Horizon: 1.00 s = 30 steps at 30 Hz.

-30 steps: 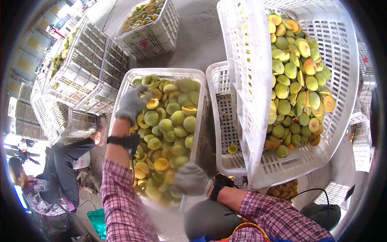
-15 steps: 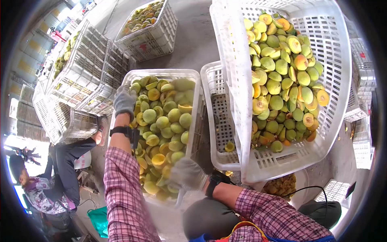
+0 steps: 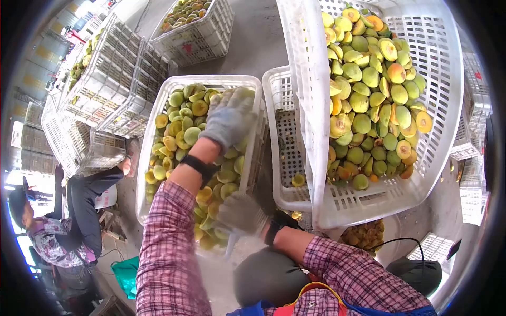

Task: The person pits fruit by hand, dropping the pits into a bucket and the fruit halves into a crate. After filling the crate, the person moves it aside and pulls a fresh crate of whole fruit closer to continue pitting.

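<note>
A white plastic crate (image 3: 145,192) in front of me is filled with halved green-yellow stone fruit (image 3: 176,134) that look like apricots. My left hand (image 3: 226,126), in a grey glove, reaches across the crate and lies on the fruit at its far right, fingers stretched out and slightly blurred. My right hand (image 3: 243,215), also gloved, is over the crate's near right side, by the rim. Its fingers point left over the fruit and look extended, though blurred. Neither hand visibly grips a fruit.
At right, a large tilted white basket (image 3: 377,208) of halved fruit rests over another crate (image 3: 284,197). A tub of brownish pieces (image 3: 363,237) stands below. Stacked crates (image 3: 113,73) and a seated person (image 3: 66,237) are at left; another full crate (image 3: 205,42) stands behind.
My left hand has moved from the crate's left rim rightward across the fruit to the far right. Fruit on the left now shows. My right hand stays near the right rim, shifted slightly up.
</note>
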{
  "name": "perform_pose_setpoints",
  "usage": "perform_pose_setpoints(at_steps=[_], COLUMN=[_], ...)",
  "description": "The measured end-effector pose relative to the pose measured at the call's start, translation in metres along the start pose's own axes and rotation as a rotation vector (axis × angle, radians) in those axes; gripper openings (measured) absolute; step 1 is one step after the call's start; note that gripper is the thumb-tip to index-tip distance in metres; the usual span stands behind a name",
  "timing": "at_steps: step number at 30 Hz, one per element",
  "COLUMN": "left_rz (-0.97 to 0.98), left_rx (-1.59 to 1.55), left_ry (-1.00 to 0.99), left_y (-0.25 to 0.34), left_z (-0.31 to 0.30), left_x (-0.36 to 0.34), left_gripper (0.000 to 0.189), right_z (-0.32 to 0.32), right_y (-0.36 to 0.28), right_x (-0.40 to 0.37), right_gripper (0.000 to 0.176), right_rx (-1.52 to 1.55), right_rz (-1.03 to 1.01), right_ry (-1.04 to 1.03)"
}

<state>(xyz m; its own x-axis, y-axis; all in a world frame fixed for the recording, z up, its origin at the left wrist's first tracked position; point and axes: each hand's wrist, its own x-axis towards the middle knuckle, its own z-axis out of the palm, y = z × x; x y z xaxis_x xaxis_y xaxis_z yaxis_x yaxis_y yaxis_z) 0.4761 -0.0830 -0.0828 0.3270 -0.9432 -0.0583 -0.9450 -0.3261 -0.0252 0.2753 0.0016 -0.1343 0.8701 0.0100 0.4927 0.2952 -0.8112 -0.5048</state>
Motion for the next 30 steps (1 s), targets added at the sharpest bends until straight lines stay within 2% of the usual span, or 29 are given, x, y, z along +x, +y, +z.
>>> perform_pose_setpoints(at_steps=[2, 4, 5, 9, 10, 13, 15, 17, 18, 21, 23, 24, 25, 27, 30], left_rz=[-0.035, -0.088, -0.088, 0.096, 0.077, 0.013, -0.007, -0.017, -0.01, -0.034, -0.175, -0.09, -0.087, 0.06, 0.038], left_rx=[0.031, -0.196, -0.263, 0.063, -0.048, -0.013, -0.003, 0.058, 0.061, 0.038, -0.001, 0.005, 0.001, -0.061, -0.093], left_ry=[0.023, 0.065, 0.187, 0.06, 0.232, 0.202, 0.237, 0.271, 0.277, 0.248, 0.039, 0.077, 0.075, 0.165, 0.125], left_y=[-0.001, -0.001, -0.008, 0.013, 0.009, 0.015, 0.018, 0.02, 0.017, 0.01, 0.006, 0.004, 0.005, 0.01, 0.008], left_z=[-0.011, -0.031, -0.035, -0.012, 0.01, -0.001, -0.005, -0.008, -0.009, -0.018, -0.024, -0.018, -0.015, -0.018, -0.027], left_x=[-0.001, -0.01, -0.016, -0.082, -0.09, -0.088, -0.087, -0.084, -0.082, -0.073, -0.066, -0.065, -0.065, -0.068, -0.068], left_gripper=[0.057, 0.054, 0.054, 0.052, 0.051, 0.048, 0.043, 0.031, 0.031, 0.029, 0.026, 0.029, 0.029, 0.034, 0.04], right_z=[-0.009, -0.009, -0.007, -0.005, -0.002, -0.001, -0.003, -0.002, -0.002, -0.009, -0.009, -0.007, -0.006, -0.006, -0.002], right_y=[-0.002, -0.002, -0.003, -0.001, 0.001, -0.005, -0.007, -0.006, -0.007, -0.007, -0.006, -0.005, -0.003, -0.002, -0.004], right_x=[0.002, 0.002, 0.001, 0.006, 0.005, 0.005, 0.007, 0.005, 0.004, 0.004, 0.004, 0.003, 0.003, 0.002, 0.002], right_gripper=[0.022, 0.021, 0.021, 0.02, 0.021, 0.022, 0.022, 0.022, 0.022, 0.022, 0.022, 0.021, 0.021, 0.02, 0.019], right_rx=[0.011, -0.003, 0.009, 0.054, 0.03, -0.025, -0.029, -0.031, -0.032, -0.053, -0.063, -0.012, 0.038, 0.002, 0.01], right_rz=[0.004, -0.011, -0.013, -0.004, 0.002, -0.011, 0.044, 0.041, 0.038, 0.045, 0.051, 0.05, 0.048, 0.016, 0.048], right_ry=[-0.035, -0.047, -0.05, -0.006, -0.029, -0.065, 0.045, 0.021, -0.013, -0.083, -0.125, -0.079, -0.035, 0.005, -0.081])
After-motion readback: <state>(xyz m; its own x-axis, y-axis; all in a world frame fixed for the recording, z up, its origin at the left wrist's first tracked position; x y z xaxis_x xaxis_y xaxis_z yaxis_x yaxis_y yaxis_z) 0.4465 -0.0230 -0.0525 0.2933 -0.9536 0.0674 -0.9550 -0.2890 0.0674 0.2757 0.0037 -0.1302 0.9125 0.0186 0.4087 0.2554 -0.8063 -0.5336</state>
